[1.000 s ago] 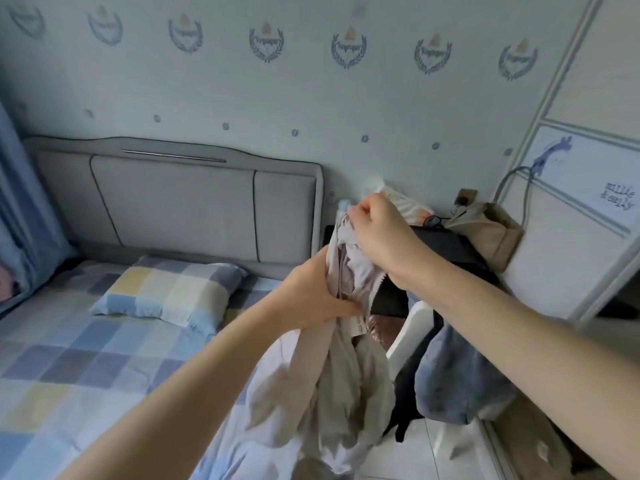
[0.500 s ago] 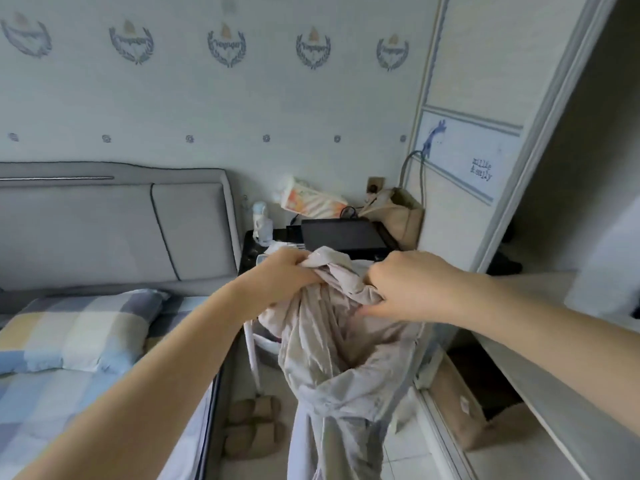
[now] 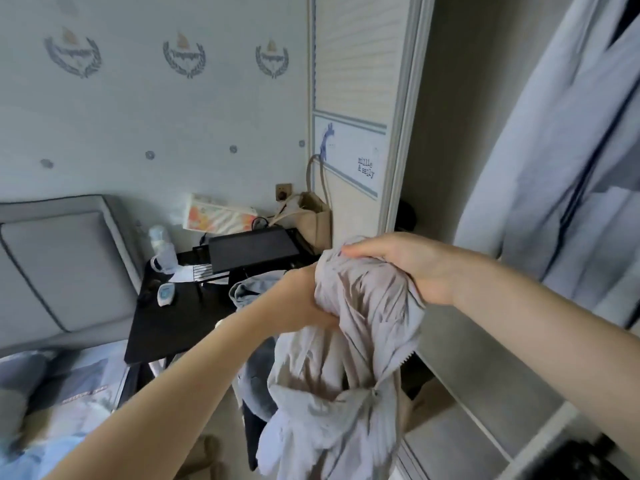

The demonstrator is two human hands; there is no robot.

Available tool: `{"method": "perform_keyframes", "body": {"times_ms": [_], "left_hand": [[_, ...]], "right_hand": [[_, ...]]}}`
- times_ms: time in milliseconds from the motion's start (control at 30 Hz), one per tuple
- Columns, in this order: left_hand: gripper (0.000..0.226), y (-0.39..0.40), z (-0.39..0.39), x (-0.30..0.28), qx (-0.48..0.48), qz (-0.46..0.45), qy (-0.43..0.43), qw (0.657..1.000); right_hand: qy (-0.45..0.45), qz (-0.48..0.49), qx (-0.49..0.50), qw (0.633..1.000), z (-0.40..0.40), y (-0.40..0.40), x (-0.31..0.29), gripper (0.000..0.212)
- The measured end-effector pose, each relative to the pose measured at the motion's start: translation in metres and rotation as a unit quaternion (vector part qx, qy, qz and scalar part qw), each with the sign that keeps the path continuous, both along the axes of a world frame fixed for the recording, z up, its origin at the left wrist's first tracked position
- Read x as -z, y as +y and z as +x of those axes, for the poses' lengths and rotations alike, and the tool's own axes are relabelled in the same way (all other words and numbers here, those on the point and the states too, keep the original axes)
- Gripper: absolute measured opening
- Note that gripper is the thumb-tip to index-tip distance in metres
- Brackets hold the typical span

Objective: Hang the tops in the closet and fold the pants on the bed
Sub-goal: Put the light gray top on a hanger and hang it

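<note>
Both hands hold a pale beige zip-up top [image 3: 356, 341] in front of the open closet [image 3: 450, 133]: the left hand [image 3: 304, 299] has its grip bunched into the cloth at the garment's 9 o'clock side, and the right hand [image 3: 408, 265] clamps its grip over the gathered top edge at 12 to 1 o'clock, fingers curled around the fabric. The rest of the top hangs down toward 6 o'clock, its zipper teeth showing along one edge. At 3 o'clock a light blue-grey garment [image 3: 554, 168] hangs inside the closet. The closet door panel [image 3: 349, 157] at 12 o'clock bears the small print "millie & sally" beside a blue drawn figure. At 9 o'clock a black table [image 3: 166, 323] carries a dark flat device [image 3: 252, 249], a clear bottle [image 3: 162, 251] and a small white-and-blue gadget [image 3: 165, 294]; any writing on these is too blurred to read. The grey padded headboard [image 3: 59, 265] sits further toward 9 o'clock, and the bed [image 3: 52, 410] lies at 7 o'clock
</note>
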State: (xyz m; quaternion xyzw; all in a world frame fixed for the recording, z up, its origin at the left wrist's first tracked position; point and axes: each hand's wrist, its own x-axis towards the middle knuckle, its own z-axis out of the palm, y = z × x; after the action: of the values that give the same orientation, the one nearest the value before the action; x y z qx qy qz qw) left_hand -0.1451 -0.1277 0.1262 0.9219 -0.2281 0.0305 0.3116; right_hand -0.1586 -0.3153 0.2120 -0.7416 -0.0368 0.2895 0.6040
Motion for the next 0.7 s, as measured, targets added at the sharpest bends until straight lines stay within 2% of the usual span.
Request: {"method": "perform_keyframes", "body": {"times_ms": [100, 133, 200, 267, 367, 433, 500, 600, 633, 700], "left_hand": [[0.110, -0.027, 0.015, 0.026, -0.050, 0.157, -0.023, 0.986], [0.119, -0.031, 0.020, 0.034, -0.068, 0.194, 0.002, 0.979], [0.123, -0.042, 0.034, 0.047, -0.093, 0.209, 0.092, 0.969], [0.105, -0.050, 0.049, 0.053, -0.144, 0.167, 0.222, 0.950], [0.032, -0.052, 0.071, 0.045, -0.158, 0.094, 0.395, 0.900], [0.018, -0.050, 0.088, 0.040, -0.160, -0.033, 0.478, 0.863], [0.011, -0.046, 0.106, 0.033, -0.155, -0.233, 0.503, 0.818], [0.015, -0.049, 0.135, 0.017, -0.115, -0.473, 0.503, 0.714], [0.017, -0.053, 0.142, 0.010, -0.096, -0.515, 0.504, 0.687], [0.014, -0.065, 0.159, -0.006, -0.037, -0.524, 0.526, 0.668]], "right_hand": [[0.000, 0.103, 0.118, 0.988, 0.003, -0.028, -0.001, 0.019], [-0.006, 0.138, 0.157, 0.978, 0.005, -0.038, -0.002, 0.015], [-0.024, 0.204, 0.225, 0.952, 0.012, -0.064, -0.007, 0.017], [-0.047, 0.243, 0.249, 0.936, 0.015, -0.085, -0.011, 0.015], [-0.092, 0.217, 0.261, 0.936, 0.019, -0.114, -0.010, 0.011], [-0.128, 0.159, 0.283, 0.937, 0.023, -0.132, -0.007, 0.013], [-0.165, 0.059, 0.320, 0.931, 0.029, -0.148, -0.004, 0.026], [-0.197, -0.205, 0.311, 0.907, 0.039, -0.162, 0.006, 0.018], [-0.187, -0.293, 0.294, 0.890, 0.044, -0.163, 0.011, 0.014], [-0.192, -0.402, 0.294, 0.846, 0.059, -0.168, 0.024, 0.014]]}}
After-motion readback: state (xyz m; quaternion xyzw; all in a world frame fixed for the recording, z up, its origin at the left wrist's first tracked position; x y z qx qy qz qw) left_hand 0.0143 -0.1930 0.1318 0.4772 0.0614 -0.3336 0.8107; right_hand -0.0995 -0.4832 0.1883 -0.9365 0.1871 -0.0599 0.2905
